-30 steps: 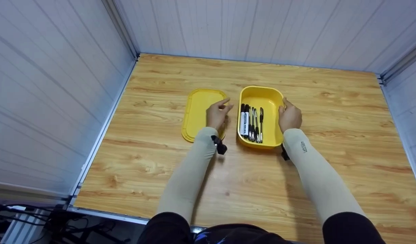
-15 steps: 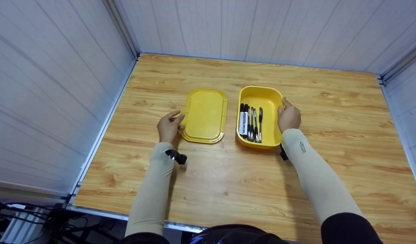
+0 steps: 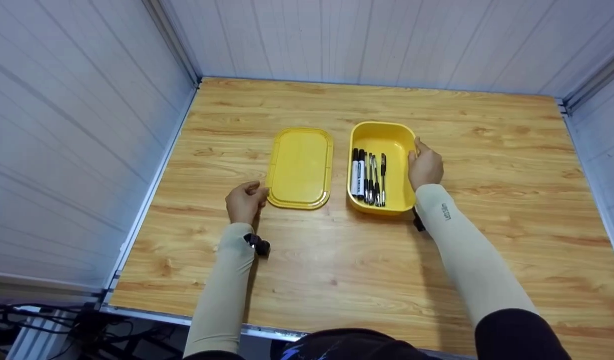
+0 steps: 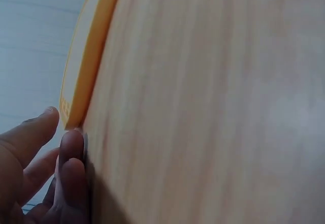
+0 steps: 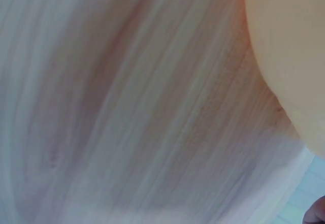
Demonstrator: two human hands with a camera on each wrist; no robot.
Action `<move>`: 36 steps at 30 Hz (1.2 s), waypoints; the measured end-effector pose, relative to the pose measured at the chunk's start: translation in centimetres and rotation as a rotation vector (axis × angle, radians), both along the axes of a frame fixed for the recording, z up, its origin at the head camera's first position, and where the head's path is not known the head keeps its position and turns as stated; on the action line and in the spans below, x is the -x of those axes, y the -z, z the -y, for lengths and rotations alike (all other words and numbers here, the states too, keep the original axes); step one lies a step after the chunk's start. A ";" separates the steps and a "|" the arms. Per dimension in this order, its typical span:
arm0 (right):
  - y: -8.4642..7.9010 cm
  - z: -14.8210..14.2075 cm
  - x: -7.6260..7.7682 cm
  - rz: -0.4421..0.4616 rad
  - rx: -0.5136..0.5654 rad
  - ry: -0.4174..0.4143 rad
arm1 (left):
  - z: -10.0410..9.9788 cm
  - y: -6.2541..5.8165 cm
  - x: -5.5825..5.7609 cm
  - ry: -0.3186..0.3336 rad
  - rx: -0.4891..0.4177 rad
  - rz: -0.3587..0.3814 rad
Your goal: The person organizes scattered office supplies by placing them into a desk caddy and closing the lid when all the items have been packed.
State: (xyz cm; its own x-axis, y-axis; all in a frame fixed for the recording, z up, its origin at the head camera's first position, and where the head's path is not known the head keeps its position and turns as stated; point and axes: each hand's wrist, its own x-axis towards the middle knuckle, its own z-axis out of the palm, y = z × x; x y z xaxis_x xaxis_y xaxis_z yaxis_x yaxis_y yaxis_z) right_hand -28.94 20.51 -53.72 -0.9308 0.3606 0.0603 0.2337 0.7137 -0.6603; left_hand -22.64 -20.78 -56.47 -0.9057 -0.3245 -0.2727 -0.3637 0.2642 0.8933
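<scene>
A yellow plastic box (image 3: 402, 190) stands uncovered on the wood-grain table. Inside, along its left side, lie white-barrelled markers (image 3: 358, 172) with black caps and several gel pens (image 3: 377, 180) with black grips. My right hand (image 3: 427, 167) holds the box's right wall, thumb over the rim and fingers outside. To the left of the box, its yellow lid (image 3: 300, 165) lies flat. My left hand (image 3: 244, 202) is at the lid's near left corner. In the left wrist view, the thumb (image 4: 43, 125) and bent fingertips (image 4: 72, 145) are spread right beside the lid's edge.
Pale panel walls (image 3: 286, 40) enclose the table (image 3: 512, 165) at the back and both sides. Dark cables (image 3: 31, 320) hang below the table's front left edge. Each wrist wears a small black camera (image 3: 257, 245).
My left hand has moved from over the lid's right side, leftward around to its near left corner. My right hand has stayed on the box.
</scene>
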 end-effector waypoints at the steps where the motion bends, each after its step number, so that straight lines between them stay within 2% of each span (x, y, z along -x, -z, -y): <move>1: 0.0 0.0 0.0 -0.001 -0.004 0.001 | -0.1 0.0 0.0 0.007 0.042 -0.006; 4: -0.1 0.0 0.0 0.002 -0.007 0.000 | -0.4 0.0 -0.1 0.032 0.184 -0.022; 7: -0.2 0.1 0.0 0.007 -0.004 -0.004 | -0.6 0.1 -0.1 0.032 0.225 -0.036; 12: -0.3 0.0 0.0 0.021 -0.011 -0.007 | -0.8 0.1 -0.2 0.022 0.128 -0.062; 17: -0.3 0.0 0.1 0.037 -0.047 -0.022 | -0.9 0.0 -0.2 -0.001 0.059 -0.041; 23: -0.2 0.0 0.2 0.037 -0.070 -0.020 | -0.8 0.2 -0.2 -0.020 0.018 -0.032; 28: -0.1 -0.3 0.4 0.039 -0.087 -0.040 | -0.7 0.3 -0.3 -0.016 0.045 -0.041; 30: -0.3 -0.6 0.3 0.073 -0.080 -0.059 | -0.7 0.2 -0.2 -0.013 0.054 -0.045; 36: -1.7 -1.4 0.6 0.260 -0.050 -0.103 | -0.6 0.5 -0.2 -0.022 0.039 -0.037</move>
State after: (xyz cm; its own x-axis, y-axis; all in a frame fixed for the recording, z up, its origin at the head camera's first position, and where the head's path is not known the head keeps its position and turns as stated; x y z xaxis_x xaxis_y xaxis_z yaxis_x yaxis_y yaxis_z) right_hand -29.54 21.95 -51.98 -0.9489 0.2659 -0.1698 0.3151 0.7726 -0.5511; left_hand -22.47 -20.20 -56.95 -0.9076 -0.3539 -0.2258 -0.3365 0.2917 0.8953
